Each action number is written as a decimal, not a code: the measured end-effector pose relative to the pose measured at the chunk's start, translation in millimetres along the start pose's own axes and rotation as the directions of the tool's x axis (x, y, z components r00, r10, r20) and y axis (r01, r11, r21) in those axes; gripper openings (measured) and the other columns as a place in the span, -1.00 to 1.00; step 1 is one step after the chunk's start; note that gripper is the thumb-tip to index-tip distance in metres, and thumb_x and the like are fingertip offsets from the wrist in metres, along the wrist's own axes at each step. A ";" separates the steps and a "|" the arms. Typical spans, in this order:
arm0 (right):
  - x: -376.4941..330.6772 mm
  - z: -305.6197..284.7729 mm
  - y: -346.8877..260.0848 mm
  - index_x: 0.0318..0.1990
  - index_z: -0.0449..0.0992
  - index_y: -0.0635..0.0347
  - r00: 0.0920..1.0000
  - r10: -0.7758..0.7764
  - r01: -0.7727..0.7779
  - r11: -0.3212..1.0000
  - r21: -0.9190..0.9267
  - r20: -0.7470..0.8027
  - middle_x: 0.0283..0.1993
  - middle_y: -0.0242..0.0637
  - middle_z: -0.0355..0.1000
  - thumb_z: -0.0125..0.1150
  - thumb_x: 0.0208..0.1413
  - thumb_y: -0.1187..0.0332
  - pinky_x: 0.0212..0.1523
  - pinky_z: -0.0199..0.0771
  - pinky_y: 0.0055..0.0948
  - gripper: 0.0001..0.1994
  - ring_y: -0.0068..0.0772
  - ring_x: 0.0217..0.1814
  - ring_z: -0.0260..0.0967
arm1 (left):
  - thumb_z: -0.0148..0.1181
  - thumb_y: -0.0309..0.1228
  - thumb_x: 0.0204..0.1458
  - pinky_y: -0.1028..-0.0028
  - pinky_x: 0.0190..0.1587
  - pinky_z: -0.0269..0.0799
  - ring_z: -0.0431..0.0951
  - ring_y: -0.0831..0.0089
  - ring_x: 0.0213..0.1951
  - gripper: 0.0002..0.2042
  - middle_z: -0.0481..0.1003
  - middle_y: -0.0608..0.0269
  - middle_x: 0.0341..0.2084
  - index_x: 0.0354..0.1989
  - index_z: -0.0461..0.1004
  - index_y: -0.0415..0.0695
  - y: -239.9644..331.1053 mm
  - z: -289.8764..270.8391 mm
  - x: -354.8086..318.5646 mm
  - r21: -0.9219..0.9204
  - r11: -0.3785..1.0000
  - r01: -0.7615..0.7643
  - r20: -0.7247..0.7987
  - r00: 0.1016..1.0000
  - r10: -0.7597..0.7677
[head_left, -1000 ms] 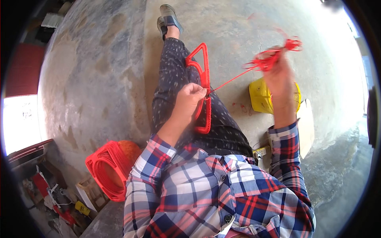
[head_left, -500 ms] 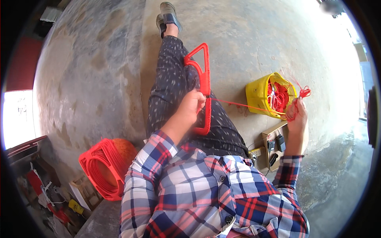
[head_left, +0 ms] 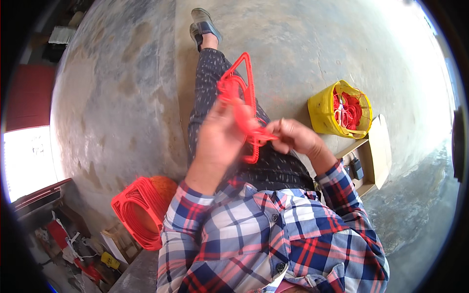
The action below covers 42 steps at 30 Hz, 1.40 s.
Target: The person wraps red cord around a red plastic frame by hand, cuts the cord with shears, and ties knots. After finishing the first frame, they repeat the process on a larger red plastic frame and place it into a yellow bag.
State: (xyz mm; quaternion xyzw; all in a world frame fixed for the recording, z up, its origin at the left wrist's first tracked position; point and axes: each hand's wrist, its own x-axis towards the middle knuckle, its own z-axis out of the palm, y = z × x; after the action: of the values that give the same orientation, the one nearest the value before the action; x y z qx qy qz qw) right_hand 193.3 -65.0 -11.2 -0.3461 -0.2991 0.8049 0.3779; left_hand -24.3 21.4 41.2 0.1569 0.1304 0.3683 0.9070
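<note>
Red triangular frame (head_left: 246,88) held between left hand (head_left: 220,136) and right hand (head_left: 293,136).

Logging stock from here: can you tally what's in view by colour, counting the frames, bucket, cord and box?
Red: 3 - triangular plastic frame held by left hand, red cord pinched by right hand, stack of red frames on the floor
Yellow: 1 - plastic bucket holding red cord
Brown: 1 - open cardboard box
Total: 5

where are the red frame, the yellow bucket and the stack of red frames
red frame (head_left: 248,73), head view, upper right bar
yellow bucket (head_left: 320,110), head view, outer wall
stack of red frames (head_left: 134,210), head view, top frame
</note>
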 end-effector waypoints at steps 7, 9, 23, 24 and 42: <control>42.6 -41.7 4.5 -0.09 0.54 0.21 0.918 -0.100 -0.138 0.825 -0.547 -0.383 -0.47 -0.42 0.46 0.13 0.16 0.29 -0.41 0.35 -0.55 -0.76 -0.63 -0.43 0.31 | 0.10 -0.61 -0.17 0.34 -0.23 0.43 0.52 0.22 -0.28 -0.85 0.48 0.14 -0.41 -0.40 0.53 -0.17 13.1 -54.9 -4.7 0.977 -0.175 -0.118 0.118 0.993 -0.014; 49.2 -18.1 -6.6 -0.10 0.56 0.22 0.935 -0.020 -0.234 0.716 -0.658 -0.354 -0.37 -0.42 0.51 0.16 0.15 0.30 -0.39 0.38 -0.58 -0.75 -0.64 -0.36 0.36 | 0.17 -0.64 -0.14 0.39 -0.27 0.43 0.52 0.28 -0.34 -0.89 0.46 0.18 -0.45 -0.39 0.51 -0.23 -12.6 -58.5 -6.7 0.938 -0.325 -0.116 0.100 0.993 -0.067; 8.4 0.7 -76.0 -0.18 0.48 0.19 0.756 -0.412 0.472 0.882 -0.013 -0.509 -0.27 -0.32 0.45 0.12 0.09 0.42 -0.01 0.33 -0.47 -0.85 -0.44 -0.23 0.40 | 0.05 -0.58 -0.10 0.46 -0.10 0.38 0.46 0.40 -0.20 -0.73 0.45 0.30 -0.26 -0.15 0.38 -0.16 -23.0 -63.1 24.9 0.418 0.864 0.282 -0.499 0.866 -0.042; 3.1 4.4 -85.5 -0.27 0.46 0.19 0.711 -0.421 0.634 0.729 0.256 -0.563 -0.36 -0.34 0.41 0.09 0.09 0.44 -0.08 0.35 -0.43 -0.92 -0.42 -0.28 0.37 | 0.01 -0.53 -0.09 0.50 -0.14 0.37 0.47 0.43 -0.22 -0.68 0.48 0.27 -0.26 -0.09 0.37 -0.16 -25.9 -63.9 25.9 0.464 0.835 0.297 -0.535 0.845 -0.004; 38.1 28.8 -18.6 -0.26 0.24 0.13 0.793 -0.258 0.202 0.966 -0.161 -0.552 -0.41 -0.46 0.29 0.12 0.14 0.53 -0.53 0.15 -0.68 -0.84 -0.75 -0.53 0.13 | -0.14 -0.66 -0.02 0.56 -0.25 0.37 0.42 0.54 -0.39 -0.67 0.49 0.27 -0.29 -0.04 0.34 -0.24 -50.1 -75.2 27.6 0.287 0.910 0.299 -0.450 0.881 -0.147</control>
State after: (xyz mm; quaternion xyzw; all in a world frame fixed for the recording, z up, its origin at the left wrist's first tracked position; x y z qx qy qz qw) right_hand 160.1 -30.3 6.8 -0.5483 -0.2501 0.5981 0.5283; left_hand -0.2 21.1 -50.2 0.2159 0.4024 0.2555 0.8521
